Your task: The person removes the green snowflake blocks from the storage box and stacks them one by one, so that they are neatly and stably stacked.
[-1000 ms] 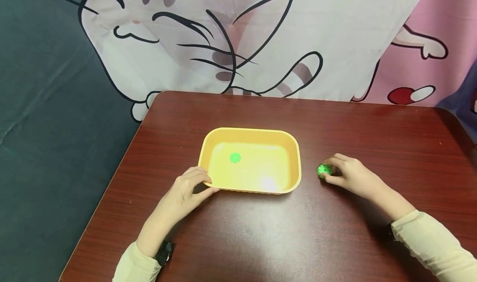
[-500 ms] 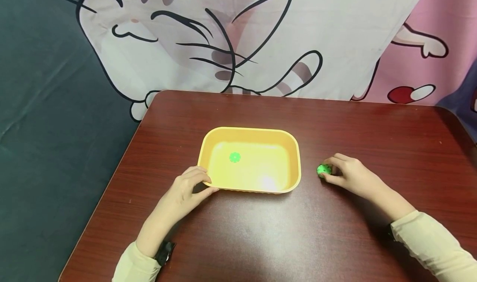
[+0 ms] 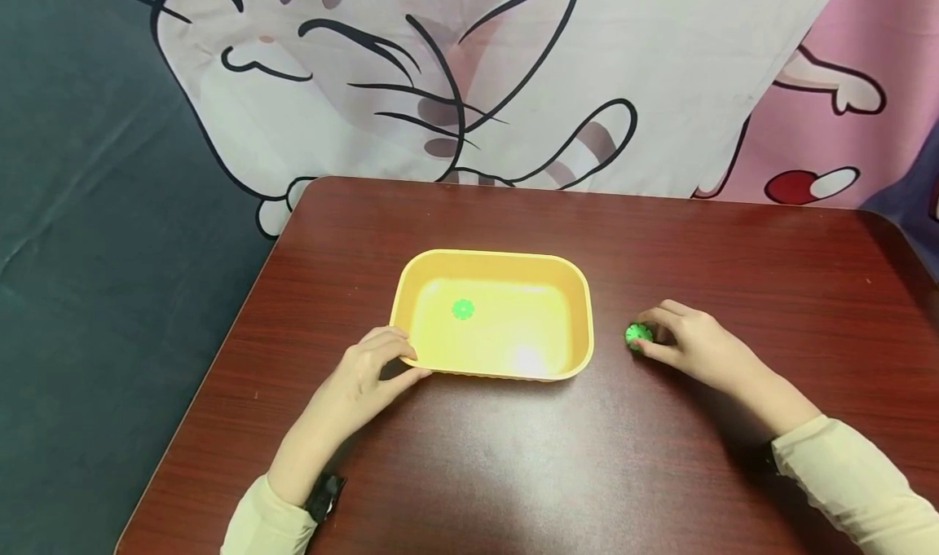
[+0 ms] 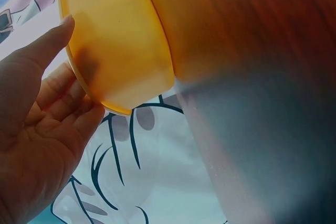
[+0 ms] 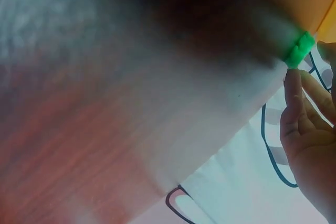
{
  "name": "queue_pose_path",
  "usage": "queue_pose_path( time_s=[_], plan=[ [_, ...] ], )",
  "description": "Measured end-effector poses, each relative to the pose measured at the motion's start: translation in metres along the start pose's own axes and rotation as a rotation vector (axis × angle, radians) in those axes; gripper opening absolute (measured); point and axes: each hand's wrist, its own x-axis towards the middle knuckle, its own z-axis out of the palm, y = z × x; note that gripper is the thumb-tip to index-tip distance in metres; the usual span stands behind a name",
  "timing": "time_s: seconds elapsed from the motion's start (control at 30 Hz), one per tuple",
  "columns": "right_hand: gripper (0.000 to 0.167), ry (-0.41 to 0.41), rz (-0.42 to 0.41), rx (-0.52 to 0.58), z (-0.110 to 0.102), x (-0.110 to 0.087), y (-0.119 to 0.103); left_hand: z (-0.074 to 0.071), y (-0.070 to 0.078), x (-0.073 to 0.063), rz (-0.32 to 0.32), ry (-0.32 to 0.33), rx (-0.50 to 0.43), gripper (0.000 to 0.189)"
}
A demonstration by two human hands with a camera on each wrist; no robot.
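Observation:
My left hand (image 3: 361,378) grips the near left corner of a shallow yellow plastic tray (image 3: 524,314), fingers over the rim and thumb low on the outer side. In the left wrist view the hand (image 4: 50,103) pinches the tray's rim (image 4: 79,80). One flat green notched disc (image 3: 463,309) lies inside the tray, left of its middle. To the right of the tray, my right hand (image 3: 693,341) pinches a green notched piece (image 3: 637,336) between thumb and fingers, low over the table. That piece (image 5: 300,50) looks thick in the right wrist view; whether it is several stacked discs I cannot tell.
The dark red-brown wooden table (image 3: 572,465) carries the tray near its middle. Behind its far edge hangs a white and pink cloth (image 3: 660,74) with a cartoon cat. A dark green surface (image 3: 110,294) lies beyond the left edge. A black band (image 3: 324,498) is on my left wrist.

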Motion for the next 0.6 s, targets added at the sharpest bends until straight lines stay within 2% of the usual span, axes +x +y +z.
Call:
queue_pose_path(
  time_s=[0.3,0.47,0.6],
  plan=[
    [0.024,0.002,-0.008,-0.004,-0.009,0.007,-0.004,-0.001,-0.001,-0.002,0.005,0.007,0.011,0.022],
    [0.027,0.053,-0.052,-0.003,-0.014,0.017,-0.008,-0.001,0.0,-0.002,0.0,0.004,0.006,0.021],
    [0.032,0.083,-0.047,0.049,-0.02,0.031,-0.016,-0.001,0.0,-0.001,0.003,-0.002,-0.004,0.021]
  ],
)
